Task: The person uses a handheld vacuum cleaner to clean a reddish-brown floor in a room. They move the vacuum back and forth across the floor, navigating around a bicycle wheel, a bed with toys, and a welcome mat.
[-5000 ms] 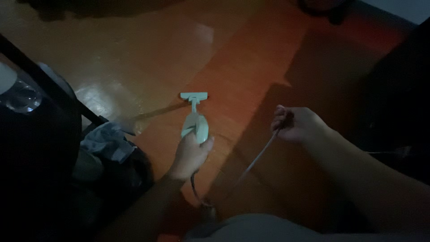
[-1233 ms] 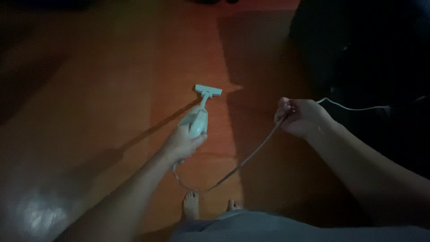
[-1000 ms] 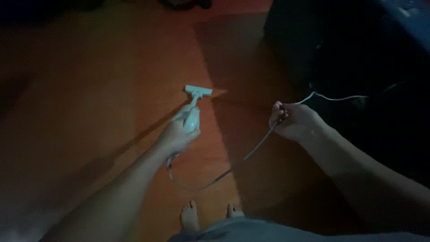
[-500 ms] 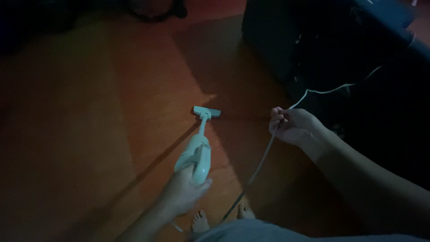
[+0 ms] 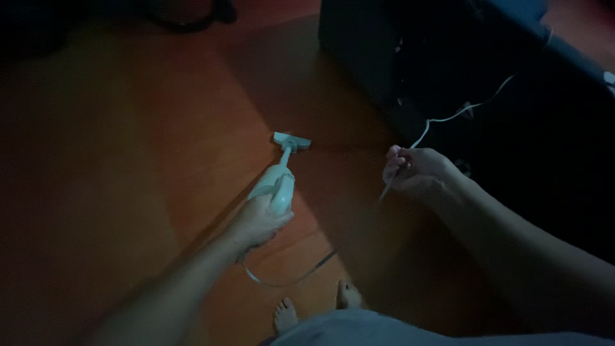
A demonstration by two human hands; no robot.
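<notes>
Open orange floor (image 5: 160, 160) leftward, dark sofa (image 5: 512, 128) rightward; left hand (image 5: 259, 221) around vacuum (image 5: 277, 182); right hand (image 5: 416, 173) pinching cord (image 5: 448, 116)

No packages, no labels, no signs, no screens visible anywhere in this dim view

Dim room: glossy orange-red floor (image 5: 128, 160), a dark sofa (image 5: 512, 128) at right.

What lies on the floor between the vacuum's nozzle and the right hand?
Only bare orange floor separates the nozzle from the right hand, per the head view.
</notes>
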